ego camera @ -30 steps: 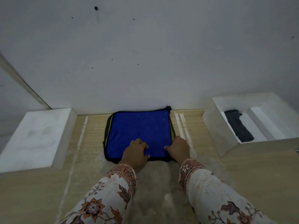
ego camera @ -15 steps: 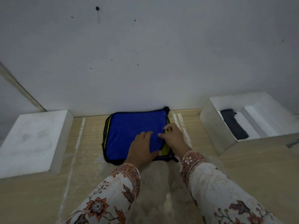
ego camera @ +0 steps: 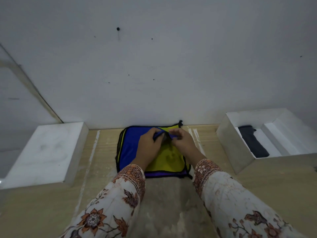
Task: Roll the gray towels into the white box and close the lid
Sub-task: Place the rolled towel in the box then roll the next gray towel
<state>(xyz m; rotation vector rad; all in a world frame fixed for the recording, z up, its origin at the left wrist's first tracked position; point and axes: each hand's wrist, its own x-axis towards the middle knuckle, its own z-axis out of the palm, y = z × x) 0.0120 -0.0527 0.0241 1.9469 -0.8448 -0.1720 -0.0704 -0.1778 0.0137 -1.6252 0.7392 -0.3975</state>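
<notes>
Spanning the frame from left to right, a pale wood-grain table point(ego camera: 267, 194) is seen from the head camera, backed by a plain gray-white wall point(ego camera: 154, 66). One stack of cloths is laid at the far middle against the wall: a blue towel point(ego camera: 130, 145) on top, a yellow one point(ego camera: 164, 162) under it, a purple edge point(ego camera: 164, 174) nearest. The blue towel's far right corner is pinched between the left hand point(ego camera: 149, 145) and right hand point(ego camera: 181, 140), held close together. One white lid point(ego camera: 42, 152) is set at the left. One white box point(ego camera: 228, 140) is left open at the right, with one rolled gray towel point(ego camera: 252, 141) inside. Bare tabletop is left beside the stack and along the near edge.
</notes>
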